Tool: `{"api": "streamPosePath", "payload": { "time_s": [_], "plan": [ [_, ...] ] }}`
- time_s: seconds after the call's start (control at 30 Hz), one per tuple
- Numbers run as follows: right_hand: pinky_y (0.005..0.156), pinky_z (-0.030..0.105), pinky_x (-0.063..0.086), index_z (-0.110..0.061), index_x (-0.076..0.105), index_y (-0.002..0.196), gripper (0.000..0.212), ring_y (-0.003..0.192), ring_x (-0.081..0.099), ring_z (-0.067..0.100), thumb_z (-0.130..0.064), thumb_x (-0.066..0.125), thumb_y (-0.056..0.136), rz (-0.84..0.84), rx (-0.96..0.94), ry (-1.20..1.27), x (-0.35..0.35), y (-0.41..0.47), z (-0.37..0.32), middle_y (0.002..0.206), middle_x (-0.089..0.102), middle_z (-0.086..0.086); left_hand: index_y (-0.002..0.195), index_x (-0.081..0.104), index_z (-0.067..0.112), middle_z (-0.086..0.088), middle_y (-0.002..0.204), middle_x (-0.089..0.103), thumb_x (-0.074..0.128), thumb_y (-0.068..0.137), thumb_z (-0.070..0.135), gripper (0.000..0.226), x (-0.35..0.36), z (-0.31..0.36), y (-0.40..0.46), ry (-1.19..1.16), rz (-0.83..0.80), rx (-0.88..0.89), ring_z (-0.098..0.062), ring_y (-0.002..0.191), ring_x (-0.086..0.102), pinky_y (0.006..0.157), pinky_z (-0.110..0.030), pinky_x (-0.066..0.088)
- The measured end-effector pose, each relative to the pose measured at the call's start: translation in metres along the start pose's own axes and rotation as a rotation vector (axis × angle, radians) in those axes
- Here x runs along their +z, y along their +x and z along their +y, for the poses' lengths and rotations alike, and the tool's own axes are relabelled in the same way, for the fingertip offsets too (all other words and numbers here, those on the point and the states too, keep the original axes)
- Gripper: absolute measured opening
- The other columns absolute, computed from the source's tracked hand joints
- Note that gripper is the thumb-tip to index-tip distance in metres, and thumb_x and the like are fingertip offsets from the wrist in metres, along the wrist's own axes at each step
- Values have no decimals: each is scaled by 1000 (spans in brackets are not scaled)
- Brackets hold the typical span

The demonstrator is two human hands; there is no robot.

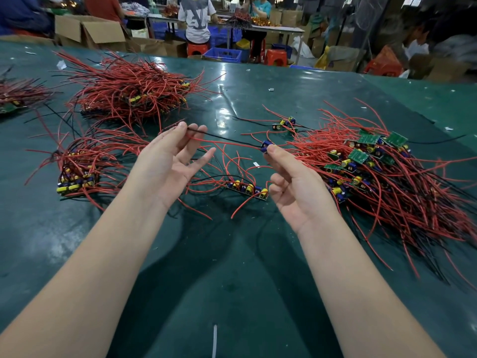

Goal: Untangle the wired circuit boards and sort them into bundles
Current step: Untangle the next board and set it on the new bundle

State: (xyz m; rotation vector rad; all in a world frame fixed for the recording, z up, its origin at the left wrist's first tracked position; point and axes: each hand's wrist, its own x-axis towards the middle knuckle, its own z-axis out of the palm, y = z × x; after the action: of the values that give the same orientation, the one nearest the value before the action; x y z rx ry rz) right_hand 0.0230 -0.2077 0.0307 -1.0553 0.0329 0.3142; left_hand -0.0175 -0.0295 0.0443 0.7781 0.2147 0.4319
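Note:
My right hand (296, 187) pinches a small circuit board (265, 146) with a blue part, held above the green table (232, 280). Red and black wires (227, 140) run from that board to my left hand (170, 161), which pinches their ends between thumb and fingertips, palm up. A tangled heap of boards with red wires (382, 171) lies to the right. A lone board with yellow parts (247, 188) lies between my hands. A gathered bundle (77, 174) sits at left, and a bigger pile (134, 94) behind it.
A small cluster of boards (285, 124) lies beyond my right hand. Another pile (15, 96) shows at the far left edge. A white strip (214, 341) lies near the table's front. Behind the table are cardboard boxes (90, 29), blue crates (224, 54), red stools and seated people.

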Motion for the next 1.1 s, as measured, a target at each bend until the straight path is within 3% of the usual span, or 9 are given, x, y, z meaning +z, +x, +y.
{"api": "streamPosePath", "payload": {
  "time_s": [0.07, 0.27, 0.4, 0.47, 0.6, 0.73, 0.93, 1.1],
  "plan": [
    [35, 12, 31, -17, 73, 77, 4, 35, 39, 2, -17, 74, 80, -12, 50, 38, 0, 0, -1, 78, 71, -4, 90, 57, 9, -2, 75, 69, 56, 94, 8, 5, 1, 1, 0, -41, -2, -50, -11, 75, 71, 77, -44, 59],
    [34, 12, 28, -20, 75, 58, 23, 34, 34, 2, -17, 72, 81, -25, 129, 24, -2, 3, 0, 79, 73, -2, 86, 59, 1, -8, 72, 70, 56, 94, 7, 10, 4, 5, -3, -201, -13, -164, -10, 62, 70, 67, -29, 60],
    [35, 12, 28, -15, 74, 81, 2, 36, 36, 2, -16, 74, 80, 15, 55, -69, -3, 4, 2, 90, 71, 0, 84, 60, 4, -6, 75, 70, 57, 93, 8, 11, 5, 3, -4, -196, -22, -154, -9, 66, 71, 67, -30, 60],
    [37, 13, 30, -14, 73, 88, 10, 38, 37, 2, -17, 76, 79, 35, -7, -139, -3, 3, 3, 84, 70, -4, 84, 61, 6, -3, 75, 71, 57, 93, 11, 11, 4, 3, -3, -160, -19, -158, -6, 66, 70, 64, -26, 58],
    [41, 12, 34, -18, 74, 78, 5, 41, 40, 2, -19, 78, 78, 62, -116, -252, -2, 1, 0, 65, 63, -10, 86, 64, 12, 2, 78, 74, 58, 93, 19, 12, -1, 4, 2, -74, 5, -146, -6, 75, 72, 62, -18, 56],
    [43, 13, 33, -20, 73, 68, 12, 41, 36, 4, -17, 78, 78, 56, -171, -291, -3, -2, -1, 57, 56, -8, 86, 64, 9, -1, 78, 74, 61, 91, 14, 8, -3, 2, 5, -102, 56, -92, -11, 78, 73, 73, -23, 59],
    [41, 13, 34, -17, 73, 80, 5, 42, 38, 4, -18, 77, 79, 59, -125, -228, -4, 0, -3, 62, 58, -10, 84, 66, 9, 1, 71, 69, 66, 88, 12, 5, -2, 0, 4, -83, 56, -59, -8, 68, 68, 71, -21, 57],
    [38, 13, 31, -14, 72, 93, 14, 40, 36, 3, -17, 76, 80, 69, -83, -131, -3, 0, -3, 71, 65, -9, 82, 65, 8, 1, 71, 71, 61, 92, 16, 13, 4, -4, 2, -68, 46, -5, -8, 69, 69, 66, -18, 55]
  ]
}}
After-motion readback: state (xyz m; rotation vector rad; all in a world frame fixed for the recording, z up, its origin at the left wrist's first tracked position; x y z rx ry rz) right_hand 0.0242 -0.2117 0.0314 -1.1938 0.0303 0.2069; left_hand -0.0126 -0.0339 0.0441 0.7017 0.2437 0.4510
